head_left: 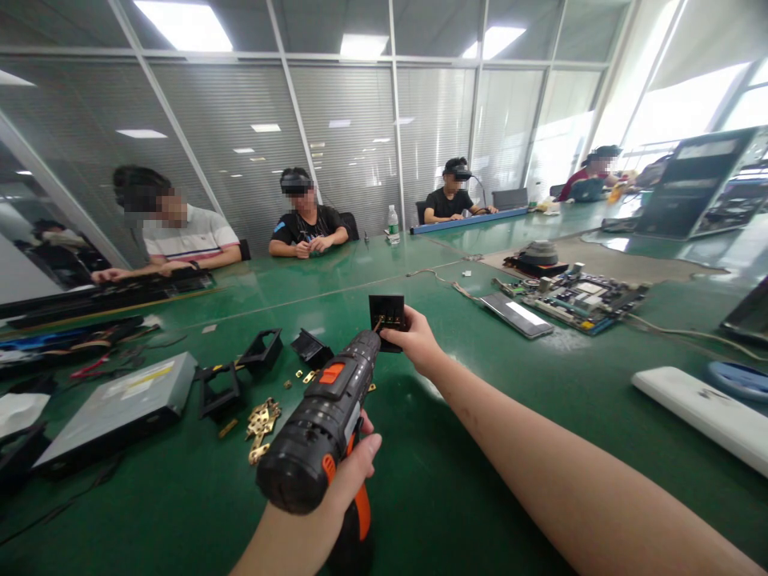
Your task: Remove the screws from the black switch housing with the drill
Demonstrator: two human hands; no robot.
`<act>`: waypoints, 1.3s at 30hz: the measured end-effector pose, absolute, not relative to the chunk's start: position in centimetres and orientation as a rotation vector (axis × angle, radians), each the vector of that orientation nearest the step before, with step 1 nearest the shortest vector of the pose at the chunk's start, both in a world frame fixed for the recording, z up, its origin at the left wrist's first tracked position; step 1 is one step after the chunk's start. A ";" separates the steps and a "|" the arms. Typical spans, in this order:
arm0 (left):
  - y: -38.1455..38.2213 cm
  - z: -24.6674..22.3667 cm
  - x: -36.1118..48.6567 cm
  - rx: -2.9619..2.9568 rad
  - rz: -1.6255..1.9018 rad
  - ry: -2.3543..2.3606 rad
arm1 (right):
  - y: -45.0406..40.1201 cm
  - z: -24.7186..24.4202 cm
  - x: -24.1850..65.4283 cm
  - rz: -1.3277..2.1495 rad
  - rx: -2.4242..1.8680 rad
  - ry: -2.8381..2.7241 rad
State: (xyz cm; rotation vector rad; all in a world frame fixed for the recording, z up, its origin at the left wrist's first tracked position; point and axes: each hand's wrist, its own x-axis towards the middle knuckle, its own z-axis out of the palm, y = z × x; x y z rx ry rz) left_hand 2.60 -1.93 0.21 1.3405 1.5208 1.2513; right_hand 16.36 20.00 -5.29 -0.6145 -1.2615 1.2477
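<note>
My left hand [350, 474] is wrapped round the handle of a black and orange cordless drill [318, 416]. The drill points away from me, and its bit reaches a small black plastic housing [385, 306]. Thumb and fingers of my right hand [422, 342] pinch that housing upright above the table. Small brass-coloured pieces show on its near face; whether the bit sits in a screw I cannot tell. Left of the drill lies a pile of brass plates [262, 420]. Behind the pile are black plastic frames, one standing [220, 392] and another tilted [262, 350].
On the green table [492, 448], a silver disc drive [129, 408] lies left. A circuit board [579, 298], a flat silver pack [516, 314] and a white bar-shaped case [699, 412] lie right. A water bottle [393, 224] stands far back. Several people sit across the table.
</note>
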 end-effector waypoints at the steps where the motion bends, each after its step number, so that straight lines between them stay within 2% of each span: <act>1: -1.9 0.2 2.7 1.341 1.259 1.533 | 20.0 -5.3 16.4 1.250 -0.613 -1.258; 39: -1.7 -0.3 2.7 1.257 1.282 1.596 | 20.0 -5.5 16.3 1.251 -0.587 -1.252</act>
